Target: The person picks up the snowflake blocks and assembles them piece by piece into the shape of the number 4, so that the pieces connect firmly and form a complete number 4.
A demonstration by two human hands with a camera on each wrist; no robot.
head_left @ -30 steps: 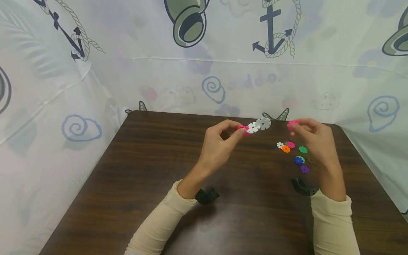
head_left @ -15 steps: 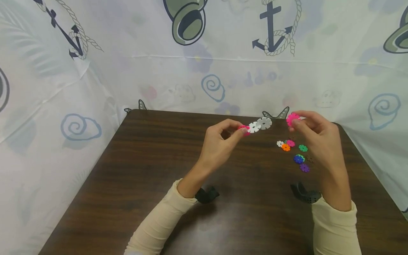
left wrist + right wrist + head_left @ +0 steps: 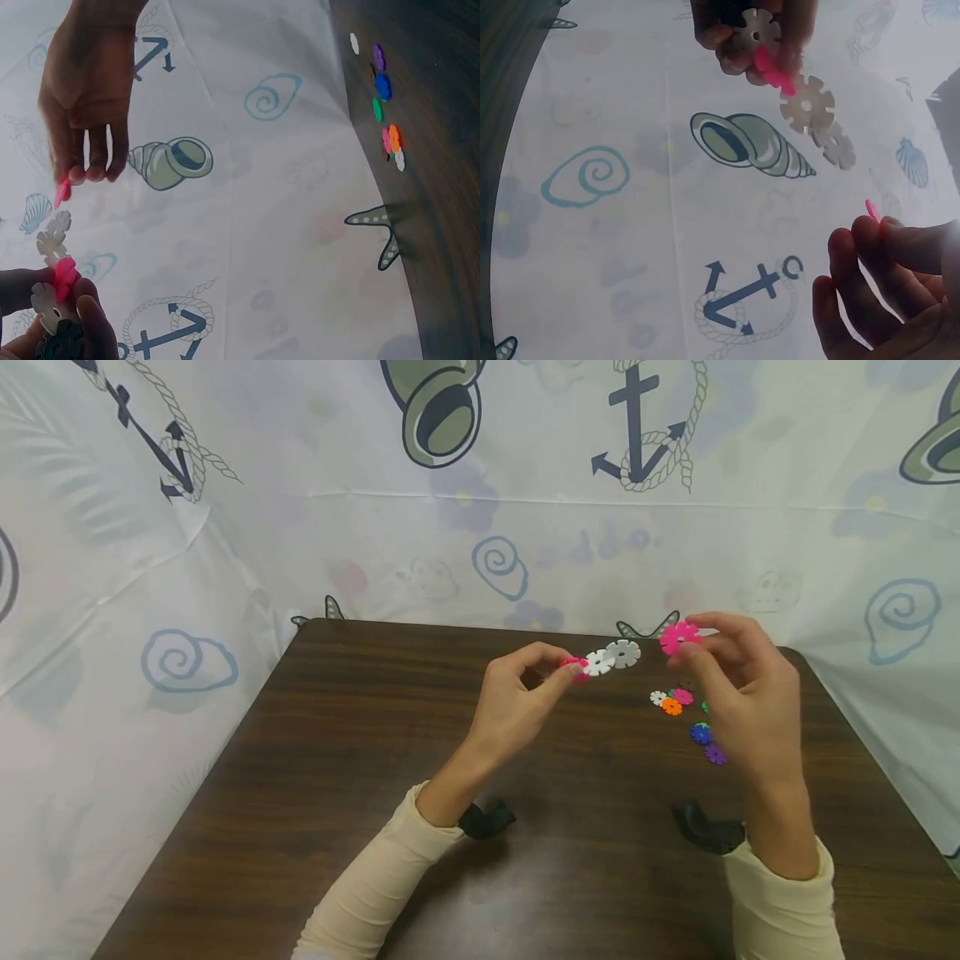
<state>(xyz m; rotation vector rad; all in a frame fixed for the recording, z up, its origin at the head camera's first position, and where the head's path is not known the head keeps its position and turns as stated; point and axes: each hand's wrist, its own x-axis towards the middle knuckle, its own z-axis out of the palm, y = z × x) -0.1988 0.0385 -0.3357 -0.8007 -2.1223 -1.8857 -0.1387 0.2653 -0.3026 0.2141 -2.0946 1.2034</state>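
1. Largest before us is the white cloth backdrop printed with shells and anchors (image 3: 360, 460), spread behind and to the side.
2. Below it we see the dark brown wood-grain table (image 3: 375, 718).
3. Our left hand (image 3: 517, 697) pinches one end of a joined row between thumb and fingers, above the table.
4. Our right hand (image 3: 753, 702) pinches a single disc by its rim, just beyond the row's free end and apart from it.
5. The row of notched, flower-shaped discs, white and bright pink (image 3: 598, 662), juts from the left hand toward the right. We judge it light and stiff, probably thin plastic, likely to twist or part at its joints; it seems best held close to a joint.
6. On the table near the right hand lie loose notched discs, among them orange (image 3: 672, 706), blue (image 3: 701, 734) and purple (image 3: 716, 753).
7. The single bright pink notched disc (image 3: 680, 641) looks smooth and hardly fragile; we would grip its rim, leaving the facing notches free.
8. The head view shows that disc's face; both wrist views give little but its edge. They also reveal a white disc (image 3: 45, 304) and a dark disc (image 3: 60, 343) at the held end, hidden from the head view.
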